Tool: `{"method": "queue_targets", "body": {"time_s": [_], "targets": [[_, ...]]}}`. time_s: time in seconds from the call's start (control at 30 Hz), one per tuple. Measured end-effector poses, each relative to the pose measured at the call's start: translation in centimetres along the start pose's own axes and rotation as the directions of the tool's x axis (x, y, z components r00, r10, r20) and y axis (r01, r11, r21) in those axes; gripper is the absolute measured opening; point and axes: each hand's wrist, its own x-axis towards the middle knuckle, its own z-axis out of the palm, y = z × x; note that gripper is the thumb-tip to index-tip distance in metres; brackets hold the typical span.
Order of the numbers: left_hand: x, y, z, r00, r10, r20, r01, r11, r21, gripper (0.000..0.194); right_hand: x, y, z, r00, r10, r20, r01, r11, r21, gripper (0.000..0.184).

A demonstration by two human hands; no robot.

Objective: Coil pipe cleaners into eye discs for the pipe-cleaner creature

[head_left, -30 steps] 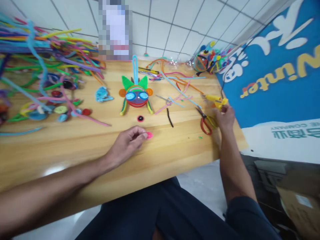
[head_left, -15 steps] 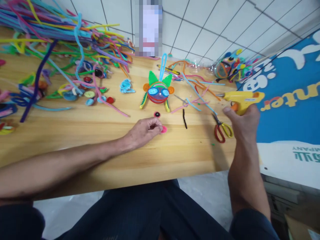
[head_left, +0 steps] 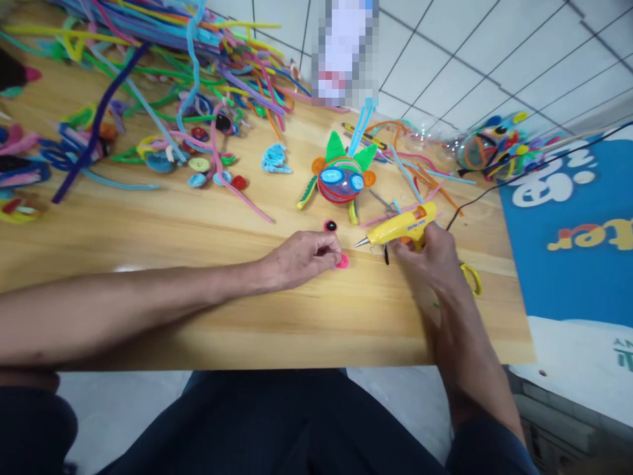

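Note:
Pinched between the fingertips of my left hand (head_left: pixel 309 260) is a small pink disc (head_left: pixel 342 261), held low over the table. My right hand (head_left: pixel 428 254) is wrapped round a yellow hot glue gun (head_left: pixel 403 225); its metal nozzle points left, a short gap from the disc. Just above my left fingers lies a pink-rimmed black eye piece (head_left: pixel 330 226). Beyond it stands a round pipe-cleaner figure (head_left: pixel 341 183) with green pointed ears, blue eye rings and an upright blue loop. A black pipe-cleaner piece (head_left: pixel 386 254) lies partly hidden below the glue gun.
A heap of coloured pipe cleaners (head_left: pixel 163 39) fills the back left. Yellow-handled scissors (head_left: pixel 472 278) lie partly behind my right hand. A black cord (head_left: pixel 487 191) runs off right across a blue printed board (head_left: pixel 588 231). Decorated clear balls (head_left: pixel 487 148) sit at the back right.
My right hand has brought the glue gun leftward and down, its nozzle now near the pink disc. My left hand keeps its pinch. The whole view has shifted and tilted.

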Motion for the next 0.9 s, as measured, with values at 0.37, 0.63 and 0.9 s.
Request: {"method": "queue_targets", "body": {"time_s": [0.37,0.63,0.9], "targets": [[0.06,-0.25,0.00,1.000,-0.002,0.005,0.002,1.000,0.027,0.015,-0.86,0.02,0.51,0.996,-0.065,0.065,0.064,0.998,0.024,0.009],[-0.05,-0.23,0.04,1.000,-0.016,0.021,0.016,1.000,0.017,0.016,-0.70,0.65,0.85,0.993,-0.059,0.102,0.056,0.998,0.026,0.010],[-0.01,-0.47,0.07,0.999,-0.034,0.013,0.034,0.999,0.014,0.015,-0.84,0.50,0.77,0.993,-0.069,0.093,0.065,0.997,0.044,0.010]]}}
